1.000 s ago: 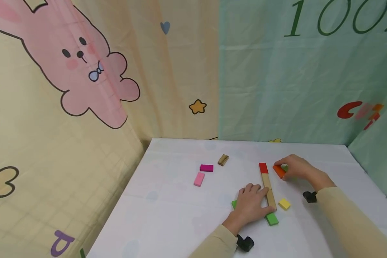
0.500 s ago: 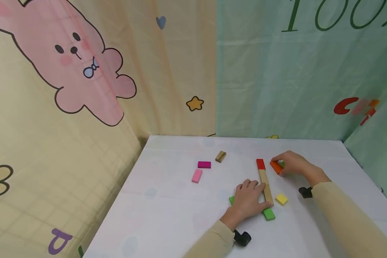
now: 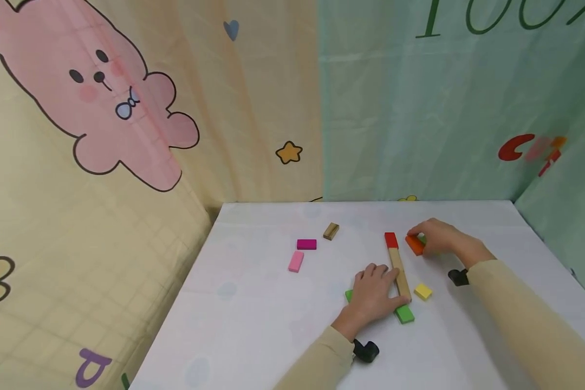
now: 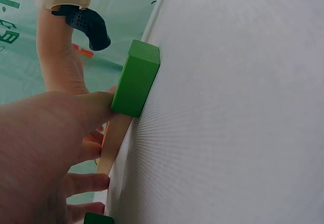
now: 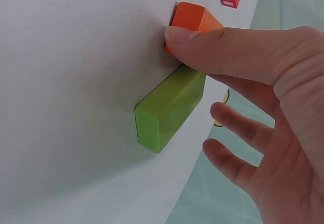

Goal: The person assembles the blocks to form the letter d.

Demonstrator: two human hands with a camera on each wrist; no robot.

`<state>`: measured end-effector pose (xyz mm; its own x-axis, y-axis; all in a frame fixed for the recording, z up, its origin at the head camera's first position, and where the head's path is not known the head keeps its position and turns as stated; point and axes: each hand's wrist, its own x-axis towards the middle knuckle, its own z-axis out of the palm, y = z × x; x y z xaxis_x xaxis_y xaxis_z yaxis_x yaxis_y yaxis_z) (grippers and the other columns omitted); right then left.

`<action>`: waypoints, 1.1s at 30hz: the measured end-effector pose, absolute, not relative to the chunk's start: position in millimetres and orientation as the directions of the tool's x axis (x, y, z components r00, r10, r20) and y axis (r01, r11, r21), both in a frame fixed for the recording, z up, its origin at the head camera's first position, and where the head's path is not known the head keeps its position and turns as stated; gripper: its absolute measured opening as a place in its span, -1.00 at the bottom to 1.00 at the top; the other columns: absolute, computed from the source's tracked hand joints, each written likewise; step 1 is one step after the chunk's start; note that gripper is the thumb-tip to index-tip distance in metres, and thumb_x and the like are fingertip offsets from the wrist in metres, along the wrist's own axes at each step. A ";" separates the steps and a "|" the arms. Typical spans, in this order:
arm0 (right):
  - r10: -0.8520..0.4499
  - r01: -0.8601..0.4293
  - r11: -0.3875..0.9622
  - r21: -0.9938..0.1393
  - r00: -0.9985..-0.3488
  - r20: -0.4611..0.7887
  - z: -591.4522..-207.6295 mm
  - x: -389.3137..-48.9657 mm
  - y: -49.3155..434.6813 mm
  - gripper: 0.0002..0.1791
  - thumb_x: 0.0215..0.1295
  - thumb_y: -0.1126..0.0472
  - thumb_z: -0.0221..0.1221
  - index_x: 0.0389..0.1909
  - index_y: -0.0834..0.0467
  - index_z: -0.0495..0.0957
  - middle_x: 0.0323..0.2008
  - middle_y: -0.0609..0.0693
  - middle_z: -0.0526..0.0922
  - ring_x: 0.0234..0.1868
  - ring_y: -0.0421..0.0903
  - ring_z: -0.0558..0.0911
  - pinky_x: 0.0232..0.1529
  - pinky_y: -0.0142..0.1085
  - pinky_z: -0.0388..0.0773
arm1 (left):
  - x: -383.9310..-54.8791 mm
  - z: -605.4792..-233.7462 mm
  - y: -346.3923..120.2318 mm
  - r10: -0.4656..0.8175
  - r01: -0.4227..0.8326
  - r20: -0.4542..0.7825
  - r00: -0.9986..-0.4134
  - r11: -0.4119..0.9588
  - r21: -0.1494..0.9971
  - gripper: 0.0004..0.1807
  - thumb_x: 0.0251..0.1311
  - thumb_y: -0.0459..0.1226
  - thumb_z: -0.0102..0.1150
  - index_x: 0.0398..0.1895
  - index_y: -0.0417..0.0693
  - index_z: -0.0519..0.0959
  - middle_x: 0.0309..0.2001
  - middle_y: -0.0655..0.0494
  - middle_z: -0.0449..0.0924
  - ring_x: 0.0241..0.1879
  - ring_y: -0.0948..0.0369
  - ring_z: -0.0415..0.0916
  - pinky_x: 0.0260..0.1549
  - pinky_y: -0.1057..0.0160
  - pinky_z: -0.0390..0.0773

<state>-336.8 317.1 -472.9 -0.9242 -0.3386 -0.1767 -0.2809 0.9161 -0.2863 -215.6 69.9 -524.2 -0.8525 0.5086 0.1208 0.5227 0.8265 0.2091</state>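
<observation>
My right hand [image 3: 441, 238] pinches an orange block [image 3: 413, 246] between thumb and index finger on the table. Just beside it lies a light-green block [image 5: 169, 107], mostly hidden by that hand in the head view. To its left runs a line of blocks: a red one [image 3: 391, 240] at the far end, plain wood [image 3: 398, 271] in the middle, a green one [image 3: 404, 314] at the near end. My left hand [image 3: 372, 295] rests along the line's left side, fingers spread, its thumb touching near the wood-green joint. Another green block [image 3: 348, 295] shows partly behind this hand.
A yellow block [image 3: 423, 291] lies right of the line. Further left on the white table [image 3: 253, 325] are a pink block [image 3: 296, 261], a magenta block [image 3: 306, 244] and a brown-striped wooden block [image 3: 331, 231]. Printed curtains [image 3: 253, 108] stand behind the table.
The whole head view has shifted slightly. Both hands and the blocks keep nearly the same places relative to each other; the right hand still pinches the orange block.
</observation>
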 end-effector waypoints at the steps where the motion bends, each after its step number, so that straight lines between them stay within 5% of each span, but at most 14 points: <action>1: -0.337 -0.278 0.915 -0.292 -0.925 -0.177 -471.9 -337.9 317.3 -0.41 0.02 0.28 0.52 0.15 0.15 0.65 0.08 0.20 0.62 0.09 0.24 0.48 0.05 0.21 0.52 | -216.0 -523.4 69.8 0.508 0.522 0.123 -0.853 0.828 0.206 -0.23 0.23 0.37 0.06 0.47 0.38 0.32 0.35 0.30 0.34 0.34 0.21 0.20 0.24 0.07 0.33; 33: -0.382 -0.344 0.875 -0.340 -0.923 -0.049 -440.7 -359.8 298.2 -0.39 0.11 0.12 0.49 0.17 0.26 0.59 0.03 0.16 0.64 0.04 0.20 0.54 0.08 0.21 0.48 | -214.7 -522.5 67.0 0.505 0.517 0.109 -0.856 0.830 0.209 -0.22 0.20 0.39 0.07 0.47 0.43 0.32 0.34 0.34 0.34 0.30 0.25 0.21 0.21 0.10 0.35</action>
